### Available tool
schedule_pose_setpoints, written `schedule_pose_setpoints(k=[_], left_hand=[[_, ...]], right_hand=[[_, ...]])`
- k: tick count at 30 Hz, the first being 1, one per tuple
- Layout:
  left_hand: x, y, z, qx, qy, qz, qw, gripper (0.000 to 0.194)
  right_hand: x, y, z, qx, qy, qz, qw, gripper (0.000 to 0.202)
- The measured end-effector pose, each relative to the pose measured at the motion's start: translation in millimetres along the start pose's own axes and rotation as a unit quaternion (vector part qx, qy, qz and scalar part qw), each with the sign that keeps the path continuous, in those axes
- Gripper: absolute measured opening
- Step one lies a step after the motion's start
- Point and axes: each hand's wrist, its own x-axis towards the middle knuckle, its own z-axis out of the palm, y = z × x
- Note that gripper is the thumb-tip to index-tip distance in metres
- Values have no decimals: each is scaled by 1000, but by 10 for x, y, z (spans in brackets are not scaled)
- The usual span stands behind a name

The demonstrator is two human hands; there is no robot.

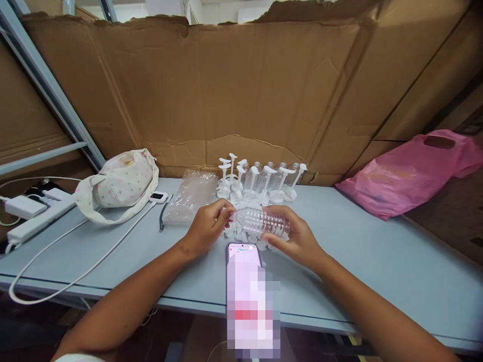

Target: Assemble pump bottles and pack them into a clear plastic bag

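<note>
A clear ribbed plastic bottle (253, 219) lies sideways in the air over the table, its neck toward the left. My right hand (296, 234) is wrapped around its base end, thumb below and fingers above. At the neck, my left hand (215, 221) is closed in a pinch; the fingertips hide what sits between them. Just beneath the bottle are several small white plastic pieces (241, 236), partly covered by it. Behind it stand several white pump-like pieces (268, 176) with long stems, and more clear bottles (294, 172) in rows.
A phone (244, 251) with a lit screen stands at the front edge. Left are a clear plastic bag (194, 198), a small white device (158, 196) on a cable, a fabric bag (124, 178) and a power strip (41, 216). A pink bag (403, 173) lies right; cardboard (234, 80) walls the back.
</note>
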Motion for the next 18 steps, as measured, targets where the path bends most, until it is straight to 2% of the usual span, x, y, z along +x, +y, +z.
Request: schedule_pose_setpoints(k=[3, 6, 12, 18], left_hand=[[23, -38, 17, 49, -6, -23, 999, 43], [37, -85, 37, 62, -21, -62, 996, 50], [30, -81, 60, 5, -49, -119, 992, 54], [37, -27, 70, -45, -75, -182, 979, 54]], right_hand=[[-11, 44, 10, -89, 9, -107, 990, 44], [-12, 72, 12, -132, 11, -187, 973, 49], [-3, 83, -6, -199, 32, -257, 945, 57], [20, -13, -41, -224, 37, -331, 916, 48]])
